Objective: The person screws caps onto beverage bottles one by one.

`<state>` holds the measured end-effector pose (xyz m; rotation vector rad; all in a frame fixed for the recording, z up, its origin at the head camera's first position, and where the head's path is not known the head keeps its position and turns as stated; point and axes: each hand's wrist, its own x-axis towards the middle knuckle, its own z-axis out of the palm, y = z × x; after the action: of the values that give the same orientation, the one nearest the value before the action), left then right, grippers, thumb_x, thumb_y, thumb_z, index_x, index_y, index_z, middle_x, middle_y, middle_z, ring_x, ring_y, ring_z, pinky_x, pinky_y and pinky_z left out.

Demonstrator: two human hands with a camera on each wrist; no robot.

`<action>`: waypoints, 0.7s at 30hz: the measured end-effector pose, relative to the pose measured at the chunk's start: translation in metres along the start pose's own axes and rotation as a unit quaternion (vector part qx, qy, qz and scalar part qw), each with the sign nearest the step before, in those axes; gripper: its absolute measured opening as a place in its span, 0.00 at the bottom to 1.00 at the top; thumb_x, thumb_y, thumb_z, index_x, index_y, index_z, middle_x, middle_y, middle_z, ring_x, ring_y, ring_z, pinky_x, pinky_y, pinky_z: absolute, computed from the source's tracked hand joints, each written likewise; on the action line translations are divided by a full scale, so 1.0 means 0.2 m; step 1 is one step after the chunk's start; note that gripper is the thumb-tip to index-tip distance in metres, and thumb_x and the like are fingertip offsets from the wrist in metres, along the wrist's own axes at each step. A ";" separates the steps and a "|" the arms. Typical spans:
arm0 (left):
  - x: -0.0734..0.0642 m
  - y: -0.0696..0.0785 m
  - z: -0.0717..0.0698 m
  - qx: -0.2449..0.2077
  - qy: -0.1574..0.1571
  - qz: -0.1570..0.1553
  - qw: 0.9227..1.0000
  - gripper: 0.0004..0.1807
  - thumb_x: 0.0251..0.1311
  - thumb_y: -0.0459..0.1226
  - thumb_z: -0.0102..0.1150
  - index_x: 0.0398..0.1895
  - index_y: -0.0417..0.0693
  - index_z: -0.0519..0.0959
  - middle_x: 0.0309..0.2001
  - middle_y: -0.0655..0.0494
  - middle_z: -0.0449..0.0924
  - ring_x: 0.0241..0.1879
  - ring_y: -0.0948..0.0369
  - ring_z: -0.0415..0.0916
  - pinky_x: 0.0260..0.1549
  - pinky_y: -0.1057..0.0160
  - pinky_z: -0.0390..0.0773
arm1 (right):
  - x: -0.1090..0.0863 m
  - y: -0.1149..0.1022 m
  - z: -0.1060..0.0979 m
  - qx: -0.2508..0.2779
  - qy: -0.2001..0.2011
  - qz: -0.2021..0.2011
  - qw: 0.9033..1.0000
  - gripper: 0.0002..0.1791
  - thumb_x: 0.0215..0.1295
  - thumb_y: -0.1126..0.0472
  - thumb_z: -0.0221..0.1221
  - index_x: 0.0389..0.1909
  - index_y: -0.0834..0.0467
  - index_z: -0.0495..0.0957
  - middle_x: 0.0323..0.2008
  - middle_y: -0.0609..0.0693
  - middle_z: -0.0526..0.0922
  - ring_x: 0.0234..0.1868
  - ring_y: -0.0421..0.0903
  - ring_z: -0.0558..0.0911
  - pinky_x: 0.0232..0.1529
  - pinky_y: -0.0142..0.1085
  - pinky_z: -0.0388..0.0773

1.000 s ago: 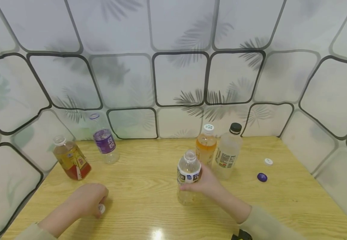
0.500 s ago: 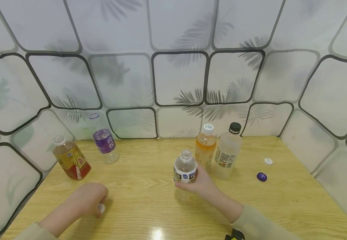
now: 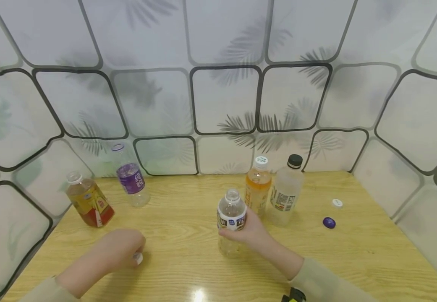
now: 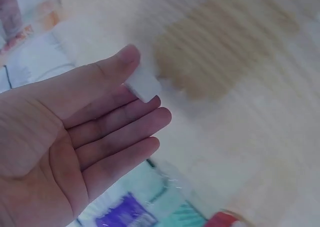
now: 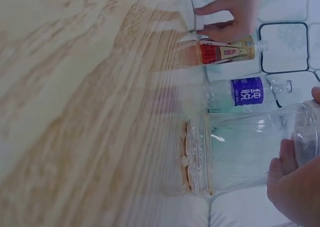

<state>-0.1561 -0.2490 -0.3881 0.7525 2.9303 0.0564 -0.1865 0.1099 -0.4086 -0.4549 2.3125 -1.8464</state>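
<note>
My left hand (image 3: 117,251) is low over the left front of the table, pinching a small white bottle cap (image 3: 138,258). In the left wrist view the cap (image 4: 143,84) sits between thumb and index finger, with the other fingers extended. My right hand (image 3: 254,233) grips a clear, uncapped plastic bottle (image 3: 231,222) round its upper side, at the white-and-blue label. The bottle is upright in the middle of the table. The right wrist view shows the bottle's base (image 5: 195,157) at or very near the tabletop; I cannot tell whether it touches.
An uncapped tea bottle (image 3: 91,201) and an uncapped purple-labelled bottle (image 3: 132,180) stand at the left. Behind my right hand are a white-capped orange bottle (image 3: 257,186) and a black-capped bottle (image 3: 284,193). A white cap (image 3: 337,203) and a purple cap (image 3: 329,222) lie at the right.
My right hand has shifted the clear bottle a little to the left. My left hand, with the white cap, has moved slightly to the right.
</note>
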 end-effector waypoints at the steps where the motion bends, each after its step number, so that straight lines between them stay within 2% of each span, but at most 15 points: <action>1: 0.01 0.02 -0.01 -0.001 0.001 0.001 1.000 0.22 0.41 0.35 0.84 0.19 0.56 0.73 0.21 0.67 0.69 0.23 0.66 0.62 0.24 0.64 0.68 | 0.00 0.00 0.00 -0.002 0.001 -0.003 1.000 0.41 0.56 0.66 0.77 0.71 0.62 0.70 0.64 0.62 0.82 0.65 0.61 0.82 0.72 0.57 0.76; 3: 0.03 0.06 -0.05 -0.009 -0.002 -0.003 1.000 0.20 0.44 0.35 0.83 0.20 0.56 0.75 0.21 0.67 0.70 0.23 0.66 0.63 0.24 0.64 0.68 | 0.00 0.00 0.00 -0.007 0.002 -0.011 1.000 0.41 0.56 0.66 0.76 0.70 0.63 0.70 0.64 0.63 0.82 0.64 0.60 0.82 0.71 0.56 0.77; 7: 0.08 0.13 -0.13 -0.003 0.001 0.008 1.000 0.18 0.48 0.36 0.83 0.21 0.56 0.77 0.21 0.67 0.73 0.23 0.67 0.65 0.24 0.65 0.72 | 0.00 0.00 0.01 -0.016 0.005 -0.031 0.999 0.40 0.57 0.66 0.76 0.69 0.65 0.71 0.63 0.64 0.82 0.64 0.60 0.82 0.70 0.54 0.78; 12: 0.13 0.20 -0.28 0.012 0.021 0.035 0.999 0.14 0.51 0.38 0.82 0.24 0.56 0.80 0.24 0.67 0.77 0.25 0.69 0.71 0.25 0.67 0.76 | 0.00 0.01 0.02 -0.012 0.005 -0.035 0.999 0.38 0.58 0.66 0.76 0.69 0.65 0.71 0.63 0.64 0.82 0.64 0.59 0.82 0.70 0.51 0.79; 15: 0.17 0.25 -0.37 0.000 0.029 0.041 0.999 0.11 0.55 0.39 0.80 0.27 0.57 0.82 0.28 0.67 0.80 0.28 0.70 0.74 0.27 0.68 0.78 | 0.00 0.01 0.02 -0.004 0.005 -0.029 1.000 0.38 0.58 0.67 0.75 0.69 0.65 0.70 0.63 0.65 0.81 0.64 0.60 0.82 0.70 0.52 0.79; 21: 0.28 0.33 -0.51 -0.034 0.078 0.051 0.995 0.11 0.64 0.41 0.75 0.27 0.59 0.82 0.34 0.66 0.86 0.35 0.68 0.82 0.36 0.64 0.84 | -0.01 0.01 0.02 -0.007 0.018 -0.016 1.000 0.38 0.57 0.67 0.76 0.68 0.64 0.71 0.64 0.63 0.81 0.64 0.58 0.82 0.70 0.54 0.78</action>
<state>-0.1859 -0.1658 -0.2886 0.9260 3.0138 0.2327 -0.1832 0.1065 -0.4112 -0.4673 2.3575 -1.8684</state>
